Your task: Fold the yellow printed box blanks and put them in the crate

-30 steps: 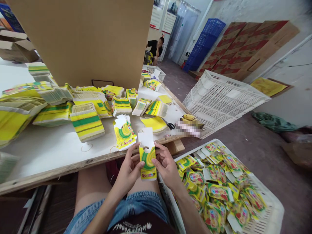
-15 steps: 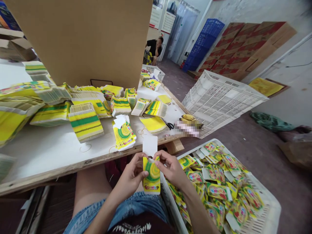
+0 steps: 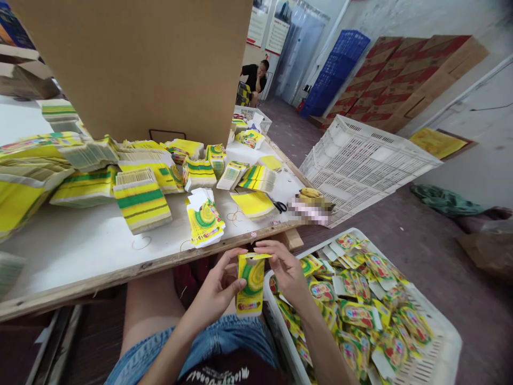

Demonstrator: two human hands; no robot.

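A small yellow and green printed carton [image 3: 250, 283] stands upright in front of my lap, its narrow top flap bent over. My left hand [image 3: 220, 283] is closed on the carton's left edge, thumb on the printed face. My right hand [image 3: 286, 270] has its fingers on the top flap at the right corner, partly hidden behind it. Just beyond, on the table, lies a loose pile of flat cartons [image 3: 205, 219] with white flaps showing. To my right, a white crate [image 3: 449, 342] holds many cartons of the same colours.
Bundles of flat cartons [image 3: 142, 203] line the white table [image 3: 96, 251], below a big cardboard sheet [image 3: 140, 69]. Black scissors [image 3: 279, 205] and bananas [image 3: 310, 193] lie at its right edge. White crates [image 3: 360, 160] stand beyond. A person [image 3: 254, 80] sits at the back.
The carton's tall white flap, upright before, is now folded down over the top. My right hand has moved up to the carton's top edge; my left hand keeps its hold.
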